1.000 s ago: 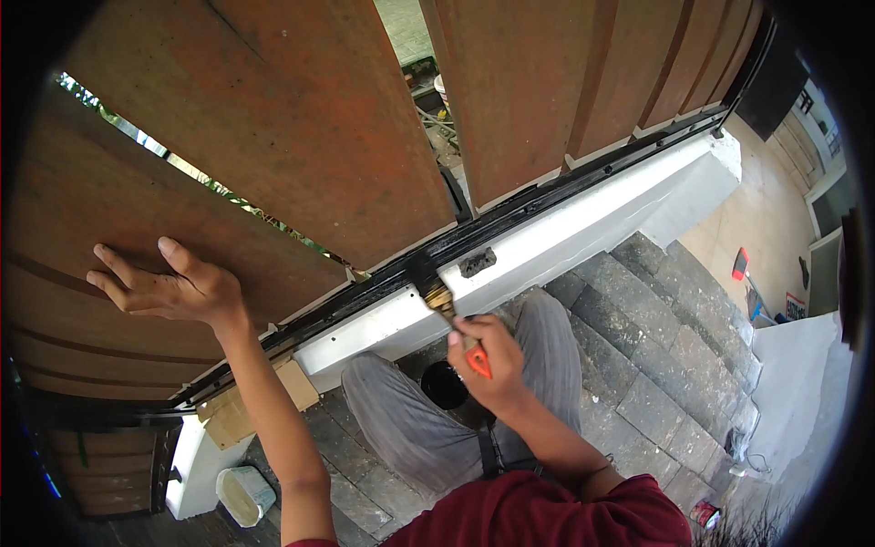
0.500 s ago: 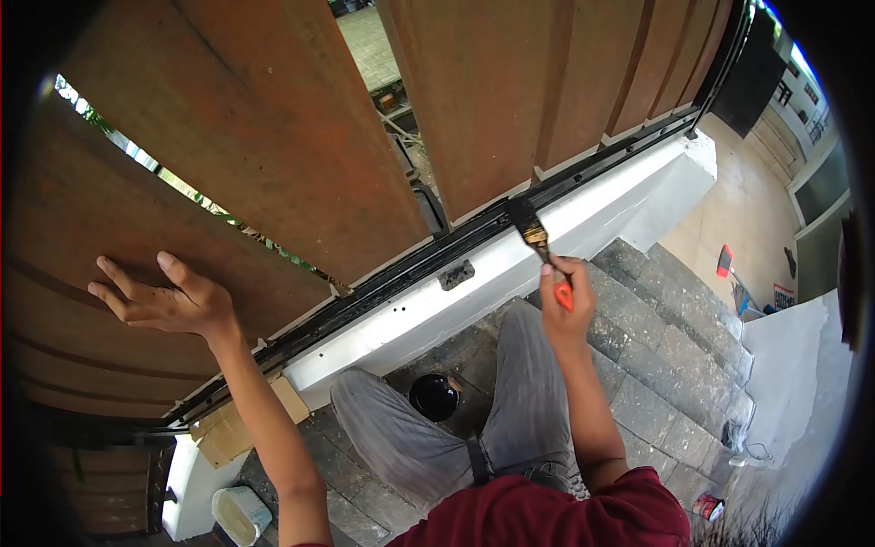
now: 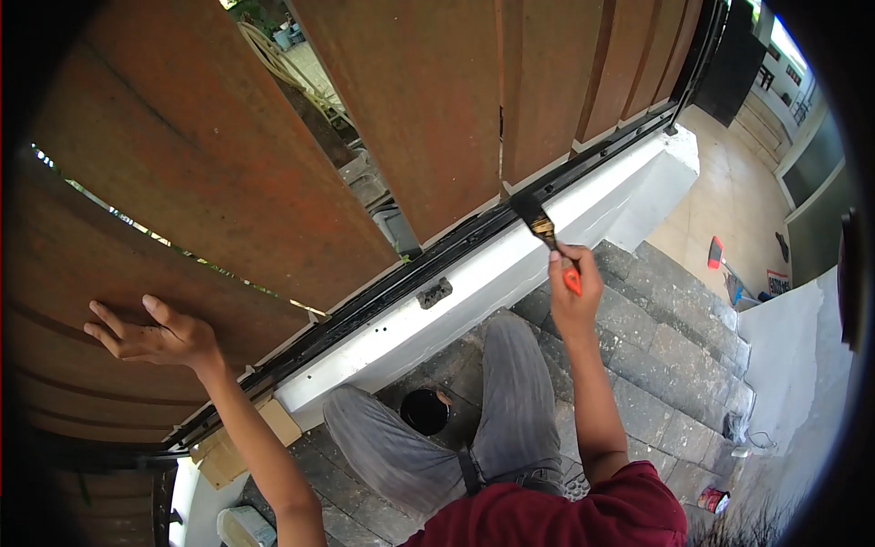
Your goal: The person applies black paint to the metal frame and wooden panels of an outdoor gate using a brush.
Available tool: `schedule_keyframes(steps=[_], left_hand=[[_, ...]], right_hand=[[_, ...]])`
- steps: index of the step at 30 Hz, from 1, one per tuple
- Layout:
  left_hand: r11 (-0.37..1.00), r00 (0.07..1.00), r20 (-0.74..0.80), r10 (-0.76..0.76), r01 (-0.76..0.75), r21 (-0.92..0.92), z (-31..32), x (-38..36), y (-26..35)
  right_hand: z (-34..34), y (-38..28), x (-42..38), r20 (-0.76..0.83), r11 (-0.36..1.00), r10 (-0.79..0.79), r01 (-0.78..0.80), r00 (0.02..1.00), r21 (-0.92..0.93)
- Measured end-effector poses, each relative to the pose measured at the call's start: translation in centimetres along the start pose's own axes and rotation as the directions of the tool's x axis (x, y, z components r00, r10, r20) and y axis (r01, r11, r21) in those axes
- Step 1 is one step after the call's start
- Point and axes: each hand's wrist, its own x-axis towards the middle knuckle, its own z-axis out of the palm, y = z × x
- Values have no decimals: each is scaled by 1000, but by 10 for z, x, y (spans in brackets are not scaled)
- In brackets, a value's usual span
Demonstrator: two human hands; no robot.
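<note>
Brown slatted panels (image 3: 410, 109) stood above a low white wall (image 3: 365, 342), grey stone paving (image 3: 656, 365) spread below, beige tiles (image 3: 725, 173) lay beyond, daylight shone through narrow gaps

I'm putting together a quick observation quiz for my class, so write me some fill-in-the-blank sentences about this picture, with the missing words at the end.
1. The right hand grips a ____, its bristles at the black rail.
2. The left hand is spread at a panel whose colour is ____.
3. The ledge just below the rail is mostly ____.
4. The round container between the person's legs looks ____ inside.

Missing words: paintbrush; brown; white; black.
</note>
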Motion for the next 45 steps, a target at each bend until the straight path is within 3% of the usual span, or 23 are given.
schedule_keyframes(steps=[1, 2, 3, 5, 9, 11, 15, 17, 19, 20, 22, 23, 25, 27, 29, 30, 33, 35, 36, 39, 40, 42, 45], left_hand=[[1000, 1000, -1, -5, 5, -5, 0, 0, 0], [1000, 1000, -1, -3, 3, 5, 0, 1, 0], [1000, 1000, -1, 0, 0, 14, 0, 1, 0], [1000, 1000, 0, -3, 3, 4, 0, 0, -1], [1000, 1000, -5, 16, -16, 19, 0, 0, -1], [1000, 1000, -10, 20, -20, 19, 0, 1, 0], [998, 998, -30, 49, -49, 30, 1, 1, -1], [998, 998, -36, 60, -59, 36, 0, 1, 2], [995, 999, -26, 48, -45, 86, -2, 3, 5], [995, 998, -30, 52, -49, 86, -4, 2, 7], [953, 999, 16, -31, 25, 301, -7, 2, 14], [954, 1000, 9, -24, 20, 298, -7, 4, 20], [987, 996, -31, -84, 87, 135, -13, 15, 55], [995, 999, -10, -52, 53, 81, -15, 31, 82], [945, 997, 81, 3, 24, -325, -5, 51, 116], [945, 997, 76, -5, 29, -325, 5, 57, 127], [932, 995, 96, -37, 69, -357, 25, 63, 144], [977, 999, -1, 38, -37, -208, 36, 63, 145], [977, 998, -14, 57, -59, -204, 37, 62, 145], [980, 996, -19, 86, -88, -177, 39, 60, 142], [981, 996, -16, 92, -93, -171, 39, 59, 142], [981, 995, -14, 97, -98, -170, 39, 60, 143], [981, 994, -19, 108, -110, -162, 41, 58, 144]], right_hand=[[1, -2, -3, 15, 998, -66, 66, 998, -14], [1, -10, -10, 122, 998, -48, 45, 991, 32], [4, -19, -18, 119, 999, -49, 46, 992, 28], [7, -29, -29, 281, 977, -73, 11, 957, 215], [-5, -4, -9, 281, 966, -2, -71, 960, 250], [-20, 14, 15, 178, 994, 86, -98, 980, 57], [-31, 34, 36, 30, 997, 75, -75, 997, -5], [-21, 27, 22, 75, 999, -37, 36, 996, 14], [-8, 2, 0, 168, 982, -112, 83, 979, 172], [-5, -5, -8, 164, 981, -113, 83, 980, 177], [-2, -13, -16, 247, 952, -95, 15, 964, 307], [-5, -10, -11, 238, 950, -95, 17, 967, 313], [-20, 9, 9, 302, 926, 232, -305, 925, 223], [-28, 40, 31, 138, 944, 225, -251, 964, 212], [-42, 53, 54, -18, 979, 156, -152, 988, 135], [-49, 55, 62, -29, 970, 204, -198, 978, 140], [-48, 63, 65, -30, 989, 139, -137, 990, 54], [-42, 52, 51, 129, 994, 72, -82, 989, 76], [-36, 44, 44, 134, 993, -45, 29, 990, 117], [-36, 33, 31, 285, 978, 14, -72, 958, 194], [-40, 40, 34, 284, 980, 19, -74, 959, 186], [-49, 59, 49, 285, 931, 257, -316, 924, 184], [-64, 86, 85, 56, 946, 254, -260, 966, 196]])
